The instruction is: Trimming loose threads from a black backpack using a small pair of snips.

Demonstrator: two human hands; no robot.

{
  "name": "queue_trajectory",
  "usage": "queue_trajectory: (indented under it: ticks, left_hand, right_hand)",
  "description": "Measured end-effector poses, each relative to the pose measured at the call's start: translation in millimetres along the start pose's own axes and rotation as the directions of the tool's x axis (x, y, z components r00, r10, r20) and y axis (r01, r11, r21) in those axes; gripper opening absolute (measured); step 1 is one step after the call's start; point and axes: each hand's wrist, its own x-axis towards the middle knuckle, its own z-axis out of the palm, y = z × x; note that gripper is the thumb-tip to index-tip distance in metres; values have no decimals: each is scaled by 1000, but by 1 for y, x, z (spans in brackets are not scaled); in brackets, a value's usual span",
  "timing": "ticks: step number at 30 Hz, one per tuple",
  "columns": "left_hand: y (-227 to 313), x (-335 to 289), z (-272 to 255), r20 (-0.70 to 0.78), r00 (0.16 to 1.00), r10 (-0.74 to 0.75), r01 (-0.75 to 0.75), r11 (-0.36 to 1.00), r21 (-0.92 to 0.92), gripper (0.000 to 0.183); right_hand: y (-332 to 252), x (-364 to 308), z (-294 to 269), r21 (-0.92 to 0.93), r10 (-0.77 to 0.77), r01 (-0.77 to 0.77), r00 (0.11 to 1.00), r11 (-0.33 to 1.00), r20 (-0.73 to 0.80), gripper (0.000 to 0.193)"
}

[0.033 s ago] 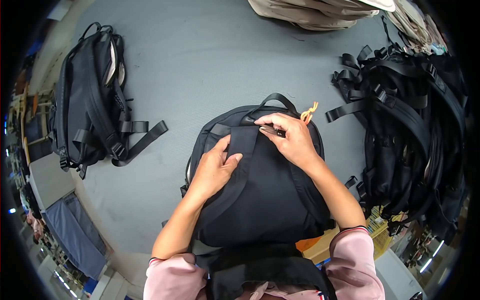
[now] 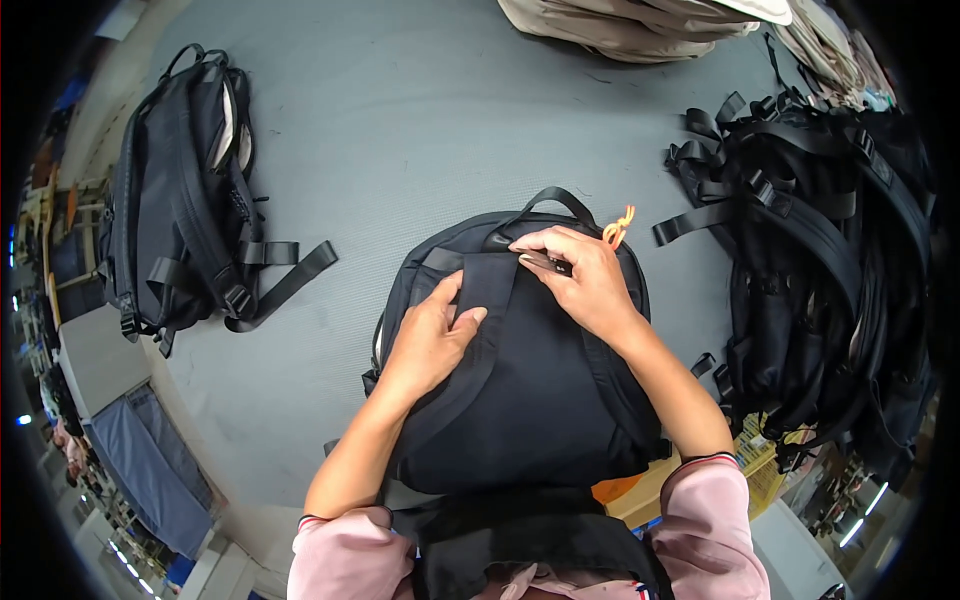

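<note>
Flat black strap (image 2: 490, 285) runs toward the top edge of black fabric backpack (image 2: 545, 390). Left hand (image 2: 428, 348) touches it, grip undetermined; right hand (image 2: 592, 288), nearer that edge, pinches slim dark tool (image 2: 548, 264).

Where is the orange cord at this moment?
In the head view, the orange cord is right of centre, just beyond the right hand, near the upper right edge of the middle backpack.
</note>
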Motion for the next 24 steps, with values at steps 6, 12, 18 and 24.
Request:
queue_trajectory:
  ticks: [6, 12, 18, 24]
  left_hand:
    - [23, -11, 10, -130, 990, 48, -9, 958, 286, 46]
    - [27, -14, 11, -121, 990, 66, -14, 922, 387, 46]
    - [25, -12, 13, -133, 989, 71, -15, 924, 381, 44]
    - [6, -29, -8, -104, 990, 98, -96, 995, 24, 44]
  right_hand:
    - [-40, 14, 4, -326, -150, 149, 988, 934, 24, 23]
    - [-32, 13, 11, -441, -177, 209, 978, 873, 114, 20]
    - [-27, 13, 12, -498, -197, 219, 976, 839, 96, 17]
    - [-19, -10, -44, -481, -266, 134, 940, 866, -215, 23]
